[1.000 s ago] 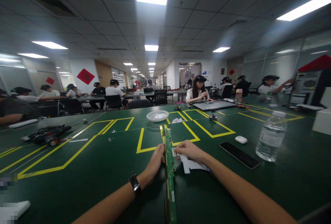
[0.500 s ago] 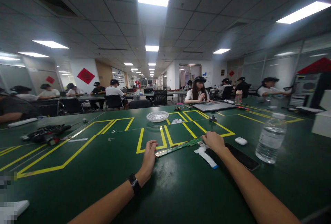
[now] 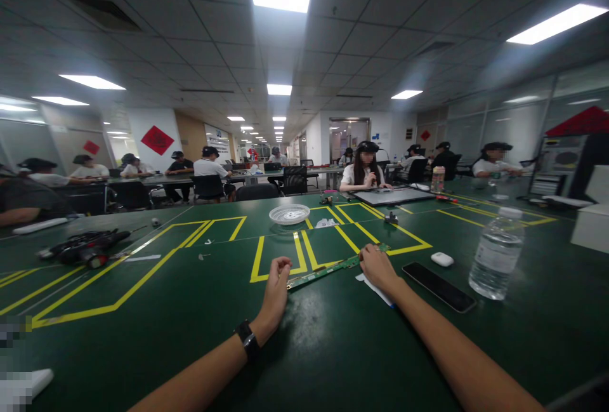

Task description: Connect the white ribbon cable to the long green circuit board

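A long, narrow green circuit board (image 3: 328, 270) spans the gap between my two hands, just over the green table. Its left end is pinched by my left hand (image 3: 277, 282), which wears a dark wristband and has its fingers curled. My right hand (image 3: 378, 266) grips the board close to the other end, and a short piece pokes out past the fingers. Under that wrist runs a white ribbon cable (image 3: 373, 288) with a blue tip, partly hidden by the hand.
Right of my hands are a black phone (image 3: 438, 286), a white earbud case (image 3: 442, 259) and a water bottle (image 3: 495, 253). A clear round dish (image 3: 289, 214) stands ahead. Black-and-red tools (image 3: 88, 248) lie left. Yellow tape marks the table; a co-worker (image 3: 365, 171) sits opposite.
My right hand has slid left along the board, so its right end now shows beyond the fingers. More of the ribbon cable is covered. My left hand has barely moved.
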`<state>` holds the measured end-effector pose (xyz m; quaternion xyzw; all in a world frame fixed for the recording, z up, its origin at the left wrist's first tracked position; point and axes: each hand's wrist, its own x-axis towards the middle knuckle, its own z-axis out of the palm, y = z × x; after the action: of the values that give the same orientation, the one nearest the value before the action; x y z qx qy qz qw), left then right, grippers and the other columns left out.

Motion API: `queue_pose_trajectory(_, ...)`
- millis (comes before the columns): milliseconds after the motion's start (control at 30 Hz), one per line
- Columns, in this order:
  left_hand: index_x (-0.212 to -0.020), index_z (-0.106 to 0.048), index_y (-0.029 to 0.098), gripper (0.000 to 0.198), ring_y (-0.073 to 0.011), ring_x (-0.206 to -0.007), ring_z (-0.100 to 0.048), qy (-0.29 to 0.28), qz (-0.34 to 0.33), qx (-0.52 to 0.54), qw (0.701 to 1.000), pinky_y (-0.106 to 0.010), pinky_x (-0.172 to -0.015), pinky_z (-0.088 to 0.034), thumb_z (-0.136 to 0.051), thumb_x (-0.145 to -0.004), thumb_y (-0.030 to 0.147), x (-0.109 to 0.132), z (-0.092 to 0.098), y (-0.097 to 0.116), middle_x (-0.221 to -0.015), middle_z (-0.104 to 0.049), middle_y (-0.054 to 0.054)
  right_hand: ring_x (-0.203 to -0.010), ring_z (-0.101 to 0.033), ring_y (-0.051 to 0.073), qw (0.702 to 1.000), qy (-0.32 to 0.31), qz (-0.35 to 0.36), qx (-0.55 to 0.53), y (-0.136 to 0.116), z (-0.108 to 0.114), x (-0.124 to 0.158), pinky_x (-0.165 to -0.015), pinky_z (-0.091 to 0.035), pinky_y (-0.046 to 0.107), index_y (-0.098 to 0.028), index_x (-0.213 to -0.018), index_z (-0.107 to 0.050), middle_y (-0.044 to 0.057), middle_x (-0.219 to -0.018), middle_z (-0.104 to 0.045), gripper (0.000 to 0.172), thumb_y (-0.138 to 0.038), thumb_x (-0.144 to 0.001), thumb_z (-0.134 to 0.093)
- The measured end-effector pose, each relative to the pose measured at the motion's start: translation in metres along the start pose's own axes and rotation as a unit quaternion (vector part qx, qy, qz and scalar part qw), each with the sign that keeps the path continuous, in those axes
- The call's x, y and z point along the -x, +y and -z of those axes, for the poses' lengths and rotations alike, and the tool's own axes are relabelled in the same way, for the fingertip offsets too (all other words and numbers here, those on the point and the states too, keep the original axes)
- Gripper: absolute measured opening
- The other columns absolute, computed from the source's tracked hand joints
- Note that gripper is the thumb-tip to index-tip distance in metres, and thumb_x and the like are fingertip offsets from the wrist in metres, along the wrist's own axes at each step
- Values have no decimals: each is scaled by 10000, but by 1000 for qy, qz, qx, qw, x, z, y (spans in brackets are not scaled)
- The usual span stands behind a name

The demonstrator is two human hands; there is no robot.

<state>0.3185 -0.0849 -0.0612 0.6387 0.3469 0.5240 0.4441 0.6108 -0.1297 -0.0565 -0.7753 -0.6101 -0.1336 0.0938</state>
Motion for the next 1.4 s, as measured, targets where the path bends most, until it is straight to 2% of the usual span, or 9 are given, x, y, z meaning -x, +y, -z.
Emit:
queue_pose_trajectory(233, -990, -513, 217, 236, -202, -1001, -503, -15, -33, -7, 999, -296, -899, -377, -421, -868, 397, 3, -4, 5, -996, -550, -45, -1230, -375, 290, 1000, 11, 1, 18, 1, -8, 0, -965, -305, 383, -137, -1144, -612, 172, -1368, -404, 376, -121, -897, -329)
queue_pose_trajectory(333, -993, -514, 218, 233, -196, -986, -502, -23, -45, -14, 999, -292, -892, -374, -416, -876, 393, 5, -4, 7, -992, -545, -39, -1258, -357, 306, 1000, 0, -14, 23, 2, -11, -1, -954, -325, 417, -187, -1375, -428, 162, -1444, -318, 493, -134, -893, -337)
queue_pose_trajectory(433, -1004, -514, 221, 230, -192, -968, -503, -31, -46, -26, 998, -290, -872, -375, -403, -885, 384, 6, -4, 8, -986, -544, -36, -1249, -369, 306, 1000, -2, -23, 11, 4, -12, -2, -946, -338, 414, -216, -1455, -284, 155, -1437, -333, 571, -178, -891, -366)
queue_pose_trajectory(667, -972, -538, 225, 246, -196, -925, -515, -56, -17, -19, 998, -277, -816, -378, -421, -862, 411, 7, -5, 11, -961, -575, -36, -1160, -433, 278, 1000, -13, 5, -3, 4, -4, -3, -930, -339, 373, -180, -1301, -516, 142, -1286, -491, 432, -209, -886, -400)
queue_pose_trajectory(967, -880, -553, 210, 254, -194, -860, -514, -98, -27, -9, 995, -287, -808, -387, -397, -876, 410, 7, -7, 11, -857, -573, -30, -1174, -411, 283, 998, 14, -19, 65, 23, 3, -11, -888, -324, 386, -207, -1213, -570, 144, -1255, -497, 401, -70, -858, -443)
queue_pose_trajectory(1067, -857, -552, 211, 257, -187, -840, -515, -111, -20, -6, 994, -276, -792, -389, -394, -885, 411, 8, -7, 13, -828, -569, -24, -1154, -427, 284, 996, 22, 11, 84, 9, 3, -25, -887, -328, 390, -190, -1179, -590, 158, -1232, -515, 355, -96, -884, -415)
queue_pose_trajectory(1200, -828, -549, 208, 267, -182, -812, -511, -113, -19, -3, 993, -266, -764, -386, -391, -889, 415, 7, -7, 14, -802, -563, -22, -1187, -426, 281, 996, 13, 72, 52, -37, -9, -57, -947, -308, 409, -233, -1326, -484, 151, -1297, -497, 410, -252, -933, -370)
queue_pose_trajectory(1300, -827, -542, 206, 278, -171, -777, -503, -115, -25, -1, 993, -261, -741, -377, -373, -899, 414, 7, -7, 12, -783, -551, -14, -1251, -389, 295, 998, -30, 47, 13, -69, -21, -81, -990, -277, 449, -255, -1419, -356, 151, -1378, -437, 516, -431, -935, -339)
queue_pose_trajectory(1400, -843, -544, 209, 285, -167, -763, -498, -119, -24, -4, 993, -263, -732, -372, -361, -905, 418, 6, -6, 9, -784, -548, -8, -1232, -424, 285, 997, -73, 28, -19, -86, -25, -95, -984, -286, 444, -225, -1426, -349, 169, -1330, -482, 570, -505, -936, -268)
